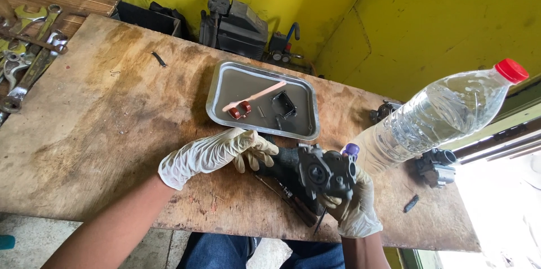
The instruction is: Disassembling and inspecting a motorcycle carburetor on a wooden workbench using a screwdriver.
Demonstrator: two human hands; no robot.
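Note:
Both my hands wear pale latex gloves. My right hand grips a dark metal carburetor above the near edge of the wooden workbench. My left hand reaches across toward it, fingers curled beside the carburetor's left side and over a dark cloth; I cannot tell whether it grips anything. Just beyond my hands sits a metal tray with a pink toothbrush, two small red parts and a black bracket.
A clear plastic bottle with a red cap lies tilted at the right. Dark engine parts rest behind it. Wrenches lie at the far left. A compressor-like machine stands against the yellow wall. A screwdriver lies under my hands.

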